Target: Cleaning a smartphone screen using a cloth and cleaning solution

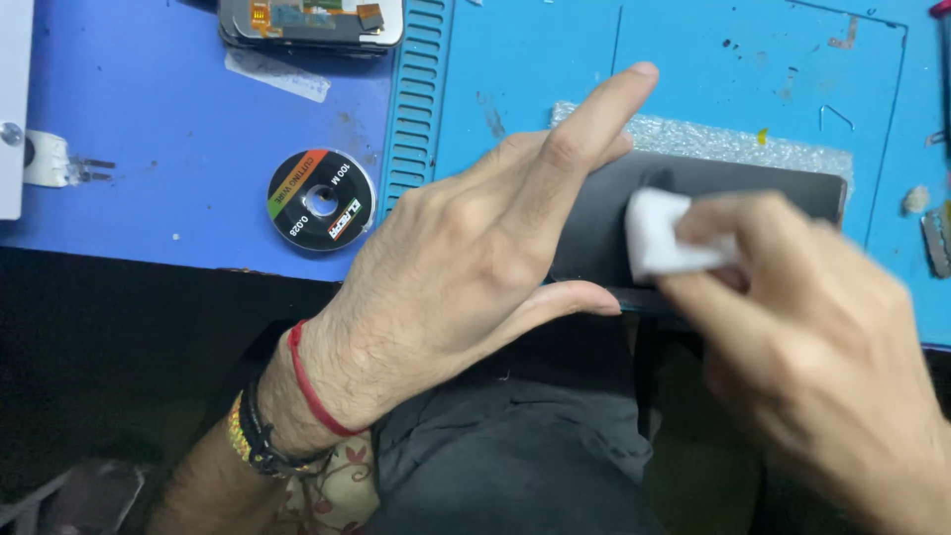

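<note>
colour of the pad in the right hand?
White pad, pinched in the right hand; head view.

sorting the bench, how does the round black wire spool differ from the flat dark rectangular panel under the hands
The round black wire spool is a small disc with a centre hole and coloured label; the flat dark rectangular panel is long and plain. The spool lies untouched on the blue table; the panel sits on the blue mat, steadied by the left hand, while the right hand presses a white pad on it. Both lie flat.

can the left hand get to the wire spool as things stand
Probably yes: the spool lies uncovered on the blue mat just beside the left hand, nothing between. But that hand is now resting on the dark panel.
</note>
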